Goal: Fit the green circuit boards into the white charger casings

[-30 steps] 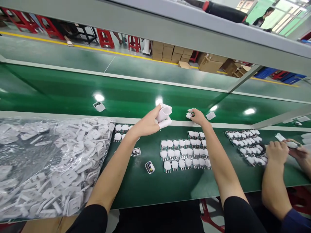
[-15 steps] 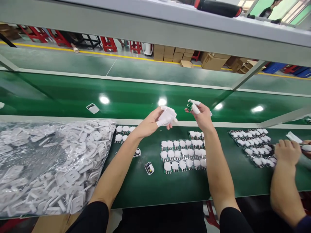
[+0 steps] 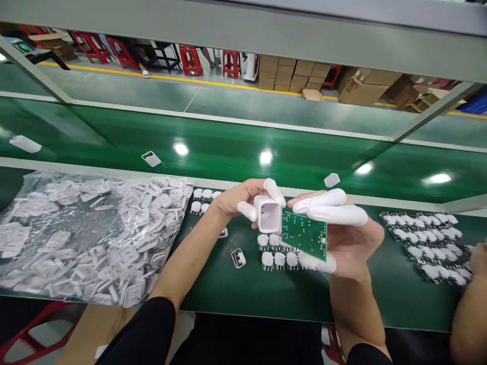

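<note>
My left hand, with white finger covers, is closed around a white plastic housing. The housing's open end faces me and its hollow inside shows. In my right hand, also in white finger covers, a green circuit board is gripped by its edges. The board's left end is right beside the housing's mouth; whether they touch I cannot tell. Below my hands lie rows of circuit boards topped with white pads. A small white cover with dark parts inside rests on the table to their left.
A clear plastic bag of white plastic parts covers the table's left side. On the green conveyor lie white pieces, including a housing. More padded boards sit at right, near a co-worker's arm. A grey beam crosses overhead.
My right hand has come down with the circuit board, now turned flat side toward me and close to the housing. My left hand has turned the housing's opening toward me. The view has shifted.
</note>
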Motion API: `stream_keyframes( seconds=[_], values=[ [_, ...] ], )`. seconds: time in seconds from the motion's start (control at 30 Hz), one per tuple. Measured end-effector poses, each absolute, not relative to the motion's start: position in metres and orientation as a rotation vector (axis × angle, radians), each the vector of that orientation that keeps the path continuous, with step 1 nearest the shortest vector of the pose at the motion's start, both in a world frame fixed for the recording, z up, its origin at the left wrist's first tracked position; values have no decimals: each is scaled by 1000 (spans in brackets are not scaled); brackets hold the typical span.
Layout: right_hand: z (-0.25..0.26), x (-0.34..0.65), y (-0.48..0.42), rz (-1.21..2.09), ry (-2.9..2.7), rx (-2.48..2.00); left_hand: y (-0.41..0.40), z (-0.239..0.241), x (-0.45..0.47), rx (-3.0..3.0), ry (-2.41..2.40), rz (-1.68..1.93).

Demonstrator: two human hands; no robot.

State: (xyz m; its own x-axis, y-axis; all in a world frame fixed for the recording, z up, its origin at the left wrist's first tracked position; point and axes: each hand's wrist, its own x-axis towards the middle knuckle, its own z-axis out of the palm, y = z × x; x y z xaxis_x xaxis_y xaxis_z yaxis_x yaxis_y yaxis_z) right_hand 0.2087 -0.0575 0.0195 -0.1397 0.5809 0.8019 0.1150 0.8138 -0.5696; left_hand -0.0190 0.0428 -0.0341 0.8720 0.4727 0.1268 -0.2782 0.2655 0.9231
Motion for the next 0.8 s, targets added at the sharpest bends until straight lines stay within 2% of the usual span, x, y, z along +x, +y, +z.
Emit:
stream_keyframes(
  seconds=[0.17, 0.37, 0.8],
  values=[
    [24, 204, -59, 347, -1598, -558, 25, -5, -17, 1407, 252, 713],
    [25, 199, -59, 279, -1550, -631, -8, -1, 11, 1732, 486, 1327],
    [9, 205, -51, 197, -1646, -586, -12, -17, 28, 1927, 470, 1613]
  ],
)
